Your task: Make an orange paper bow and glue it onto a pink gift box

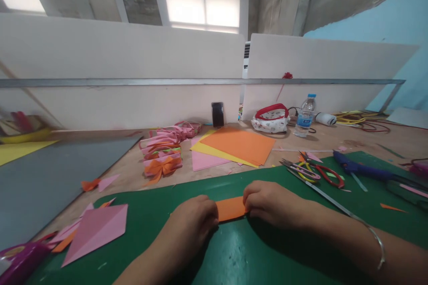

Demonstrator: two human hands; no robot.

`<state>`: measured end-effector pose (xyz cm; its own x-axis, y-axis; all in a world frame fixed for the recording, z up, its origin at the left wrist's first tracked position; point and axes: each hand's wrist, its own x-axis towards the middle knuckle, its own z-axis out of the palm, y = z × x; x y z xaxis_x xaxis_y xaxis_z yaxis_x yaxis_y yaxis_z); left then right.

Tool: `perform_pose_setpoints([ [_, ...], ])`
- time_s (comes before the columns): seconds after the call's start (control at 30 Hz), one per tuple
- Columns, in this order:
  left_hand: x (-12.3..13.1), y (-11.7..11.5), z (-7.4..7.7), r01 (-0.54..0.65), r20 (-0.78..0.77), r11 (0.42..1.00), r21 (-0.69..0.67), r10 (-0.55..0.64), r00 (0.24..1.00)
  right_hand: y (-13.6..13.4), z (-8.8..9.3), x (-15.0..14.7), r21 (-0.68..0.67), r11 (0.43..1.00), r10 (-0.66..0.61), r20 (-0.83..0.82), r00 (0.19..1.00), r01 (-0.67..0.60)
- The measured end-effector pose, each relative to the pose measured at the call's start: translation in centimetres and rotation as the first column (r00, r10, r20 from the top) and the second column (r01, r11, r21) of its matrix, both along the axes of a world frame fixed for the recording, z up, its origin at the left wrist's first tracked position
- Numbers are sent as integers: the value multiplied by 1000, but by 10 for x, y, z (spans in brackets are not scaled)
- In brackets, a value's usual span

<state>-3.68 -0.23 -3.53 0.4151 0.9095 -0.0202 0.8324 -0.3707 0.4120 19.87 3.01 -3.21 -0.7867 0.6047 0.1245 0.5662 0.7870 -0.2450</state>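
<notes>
1. The left hand (195, 218) rests knuckles-up on the green cutting mat (160, 213), its fingers curled together and closed down over the left end of a flat orange paper strip (230, 208)
2. The right hand (270, 202) covers the strip's right end in the same way, fingers bunched and bent tight onto the paper; whether they pinch or only press it I cannot tell
3. The orange paper strip lies flat on the mat between the two hands, only its middle part showing, close to the mat's far edge
4. A thin silver bracelet (377, 242) circles the right wrist
5. Just beyond the right hand a long steel ruler (321, 191) lies slantwise on the mat, with red-and-yellow-handled scissors (314, 171) beside it and a blue glue gun (361, 169) further right
6. On the wooden table behind the mat sit stacked orange, yellow and pink paper sheets (239, 144), and left of them a heap of pink and orange paper bows (163, 151)
7. A folded pink paper triangle (96, 229) lies on the mat's left corner, well apart from the left hand
8. A clear plastic water bottle (305, 116) stands upright near the white partition, next to a red-trimmed white pouch (270, 120)
</notes>
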Motion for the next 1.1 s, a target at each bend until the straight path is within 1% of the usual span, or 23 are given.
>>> perform_pose_setpoints([
  [0.1, 1, 0, -1, -2, -4, 1000, 2, 2, 1000, -3, 2, -4, 23, 999, -36, 32, 999, 35],
  [0.23, 4, 0, -3, -13, -18, 1000, 14, 13, 1000, -5, -2, -13, 94, 993, -81, 50, 995, 76],
  [0.4, 8, -3, -3, -15, -57, 999, 41, 17, 998, -4, -4, -14, 78, 990, -124, 33, 992, 121],
  [0.53, 11, -6, -5, -11, -98, 1000, 21, 13, 995, -7, -2, -13, 33, 993, -116, 20, 993, 115],
  [0.67, 11, -7, -6, -23, -117, 999, -28, 19, 993, -8, -3, -15, 8, 993, -116, 25, 993, 116],
  [0.83, 8, -6, -5, -67, -123, 996, -53, 60, 991, -6, -5, -16, -18, 994, -103, 25, 994, 103],
  [0.97, 4, -3, -9, -78, -129, 994, -70, 69, 989, -6, -7, -16, 5, 998, -63, 28, 998, 63],
  [1.1, 2, -1, -8, -66, -117, 996, -67, 58, 991, -5, -5, -19, 27, 997, -78, 73, 994, 76],
])
